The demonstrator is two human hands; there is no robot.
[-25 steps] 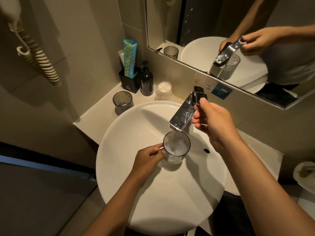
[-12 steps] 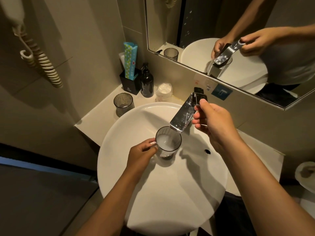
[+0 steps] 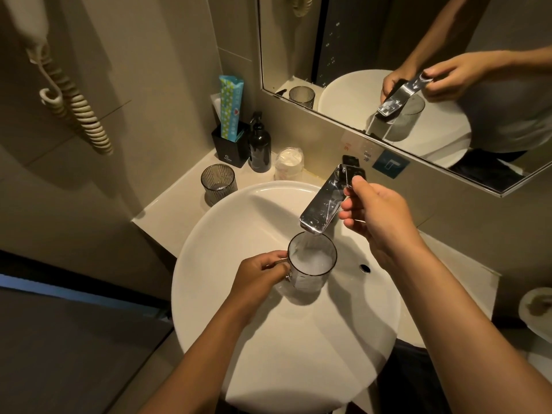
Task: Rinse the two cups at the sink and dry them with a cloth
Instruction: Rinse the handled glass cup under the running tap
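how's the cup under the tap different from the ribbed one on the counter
The held cup is smooth, clear glass with a handle; the ribbed cup is dark, fluted, with no handle showing. The held cup is over the basin under the tap, foamy water inside, gripped by the left hand; the ribbed cup stands untouched beside the basin. Both are upright with open mouths.

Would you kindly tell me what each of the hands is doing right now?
Left hand: grips the handle of the clear glass mug under the spout.
Right hand: fingers curled on the chrome tap lever.
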